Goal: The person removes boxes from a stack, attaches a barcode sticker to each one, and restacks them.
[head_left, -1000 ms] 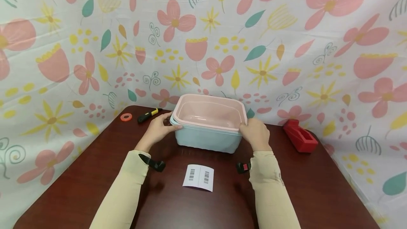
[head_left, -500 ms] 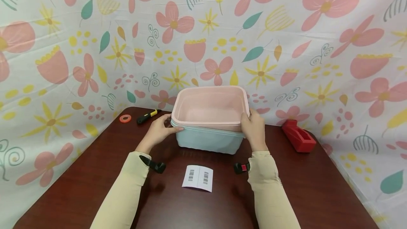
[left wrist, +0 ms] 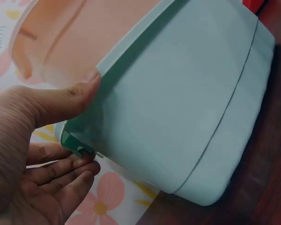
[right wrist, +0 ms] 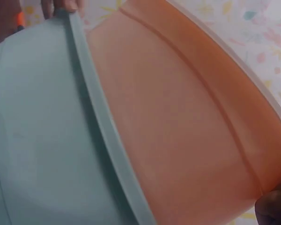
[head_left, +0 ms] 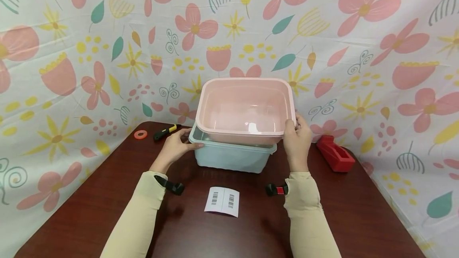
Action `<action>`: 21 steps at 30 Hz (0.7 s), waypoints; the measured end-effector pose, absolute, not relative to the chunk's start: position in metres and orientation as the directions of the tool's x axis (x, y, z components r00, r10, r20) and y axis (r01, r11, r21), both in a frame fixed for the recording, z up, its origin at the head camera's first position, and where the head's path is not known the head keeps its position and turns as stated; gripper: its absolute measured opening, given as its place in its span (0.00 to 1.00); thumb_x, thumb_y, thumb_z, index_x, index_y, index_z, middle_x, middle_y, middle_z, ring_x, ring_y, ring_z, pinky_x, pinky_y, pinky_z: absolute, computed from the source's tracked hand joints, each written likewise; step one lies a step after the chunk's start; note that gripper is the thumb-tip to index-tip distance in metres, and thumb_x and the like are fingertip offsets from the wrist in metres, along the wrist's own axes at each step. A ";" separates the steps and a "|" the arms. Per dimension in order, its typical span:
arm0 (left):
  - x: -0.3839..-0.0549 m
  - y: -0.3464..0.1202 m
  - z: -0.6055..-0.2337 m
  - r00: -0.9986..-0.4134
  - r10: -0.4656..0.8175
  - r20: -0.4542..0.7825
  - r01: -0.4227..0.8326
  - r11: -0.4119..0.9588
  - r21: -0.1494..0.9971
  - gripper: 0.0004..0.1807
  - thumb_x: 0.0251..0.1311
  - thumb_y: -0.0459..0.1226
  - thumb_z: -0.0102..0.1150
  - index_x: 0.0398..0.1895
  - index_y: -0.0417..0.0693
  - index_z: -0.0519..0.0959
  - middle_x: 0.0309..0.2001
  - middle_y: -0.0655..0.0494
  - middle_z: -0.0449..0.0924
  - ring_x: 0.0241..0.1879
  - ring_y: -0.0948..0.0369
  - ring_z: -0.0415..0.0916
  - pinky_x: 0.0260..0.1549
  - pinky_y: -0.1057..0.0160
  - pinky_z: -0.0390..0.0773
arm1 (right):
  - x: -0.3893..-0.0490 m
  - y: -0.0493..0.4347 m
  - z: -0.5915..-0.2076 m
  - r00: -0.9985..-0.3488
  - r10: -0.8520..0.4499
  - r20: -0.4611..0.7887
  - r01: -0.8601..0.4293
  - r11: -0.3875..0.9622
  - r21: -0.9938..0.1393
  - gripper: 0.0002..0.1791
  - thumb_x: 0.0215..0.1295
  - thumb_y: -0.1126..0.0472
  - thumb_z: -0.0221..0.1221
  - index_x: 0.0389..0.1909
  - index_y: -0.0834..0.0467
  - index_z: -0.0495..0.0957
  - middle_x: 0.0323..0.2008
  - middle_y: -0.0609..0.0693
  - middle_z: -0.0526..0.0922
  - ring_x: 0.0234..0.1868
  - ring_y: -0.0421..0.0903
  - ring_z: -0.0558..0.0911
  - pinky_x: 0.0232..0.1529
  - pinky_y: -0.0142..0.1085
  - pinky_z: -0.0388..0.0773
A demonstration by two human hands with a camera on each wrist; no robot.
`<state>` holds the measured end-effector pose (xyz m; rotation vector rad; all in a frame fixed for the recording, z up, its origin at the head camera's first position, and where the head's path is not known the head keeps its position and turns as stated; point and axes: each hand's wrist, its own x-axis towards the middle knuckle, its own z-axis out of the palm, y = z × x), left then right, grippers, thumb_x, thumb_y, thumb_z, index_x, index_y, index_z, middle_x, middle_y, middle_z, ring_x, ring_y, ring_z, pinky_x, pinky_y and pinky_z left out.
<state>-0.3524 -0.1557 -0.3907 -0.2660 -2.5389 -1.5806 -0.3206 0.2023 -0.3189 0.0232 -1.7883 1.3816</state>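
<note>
A pink plastic bin [head_left: 247, 106] is raised and tilted, its lower part still inside a light-blue bin [head_left: 233, 157] on the table. My right hand [head_left: 298, 140] grips the pink bin by its right end, thumb over the rim. At the other side my left hand [head_left: 175, 146] holds the blue bin's left end; in the left wrist view its thumb [left wrist: 70, 101] lies against the rim and its fingers curl beneath the edge. The right wrist view shows the pink wall [right wrist: 178, 117] rising out of the blue rim [right wrist: 100, 112]. The bins' far sides are hidden.
A white paper with two barcodes [head_left: 222, 201] lies on the dark wooden table [head_left: 201, 238] in front of the bins. At the back left are an orange tape roll [head_left: 140, 134] and a black-and-yellow utility knife [head_left: 166, 131]. A red tape dispenser [head_left: 335, 153] stands at the right.
The pink bin has risen out of the blue bin, tilting toward me and shifting right with my right hand. My left hand stays at the blue bin's left end.
</note>
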 end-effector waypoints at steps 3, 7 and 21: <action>-0.351 -0.157 -0.389 -0.977 0.075 0.201 0.214 0.428 0.878 0.48 0.40 0.61 0.79 0.66 0.54 0.74 0.55 0.55 0.81 0.53 0.55 0.79 0.50 0.50 0.79 | -0.318 0.208 -0.315 -0.599 0.492 0.632 -0.511 0.372 -0.775 0.18 0.67 0.66 0.52 0.52 0.63 0.85 0.29 0.59 0.86 0.25 0.39 0.80 0.20 0.25 0.70; -0.351 -0.159 -0.388 -0.977 0.075 0.200 0.212 0.426 0.880 0.49 0.41 0.59 0.80 0.67 0.52 0.73 0.55 0.52 0.81 0.52 0.54 0.79 0.51 0.50 0.79 | -0.315 0.216 -0.311 -0.576 0.534 0.619 -0.516 0.350 -0.782 0.16 0.67 0.66 0.54 0.50 0.62 0.86 0.20 0.45 0.81 0.22 0.35 0.78 0.18 0.25 0.69; -0.351 -0.173 -0.386 -0.980 0.060 0.191 0.198 0.432 0.880 0.49 0.45 0.55 0.79 0.71 0.47 0.69 0.60 0.43 0.77 0.56 0.49 0.77 0.54 0.46 0.77 | -0.305 0.261 -0.313 -0.626 0.588 0.511 -0.499 0.201 -0.843 0.16 0.67 0.65 0.55 0.50 0.65 0.85 0.11 0.42 0.72 0.09 0.35 0.67 0.11 0.26 0.62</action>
